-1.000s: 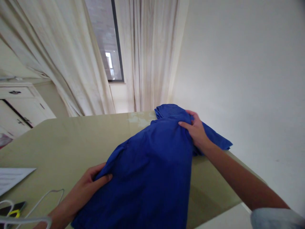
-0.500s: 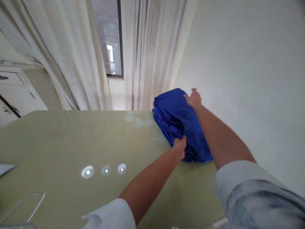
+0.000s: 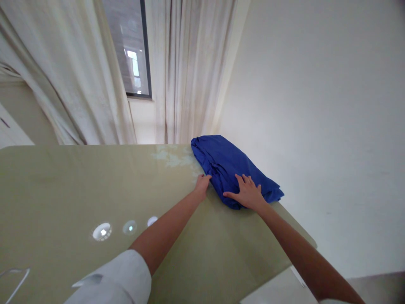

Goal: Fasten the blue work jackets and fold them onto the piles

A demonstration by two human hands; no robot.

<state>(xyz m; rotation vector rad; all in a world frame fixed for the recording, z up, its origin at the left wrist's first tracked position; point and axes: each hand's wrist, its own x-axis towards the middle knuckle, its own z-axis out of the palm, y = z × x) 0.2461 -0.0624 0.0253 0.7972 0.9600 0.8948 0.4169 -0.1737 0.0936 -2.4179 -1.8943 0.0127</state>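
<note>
A bundle of folded blue cloth [image 3: 234, 158] lies at the far right of the glossy greenish table [image 3: 79, 185]. At the bundle's left edge is my left hand [image 3: 202, 187], its fingers closed on a bit of the cloth. My right hand [image 3: 248, 193] rests on top of the near part, fingers spread and palm down. Loose folds show along the bundle's left side, and a flat corner points out to the right. What kind of item the cloth is cannot be made out.
Beyond the table hang pale curtains [image 3: 199, 71] beside a dark-framed window [image 3: 129, 50]. A plain white wall [image 3: 316, 105] rises to the right. At the lower left lies a thin white wire object [image 3: 22, 278]. Round lights reflect in the tabletop.
The blue bundle has been lowered and flattened. My right hand has come from its far upper edge down onto its near top; my left hand has shifted left along its side.
</note>
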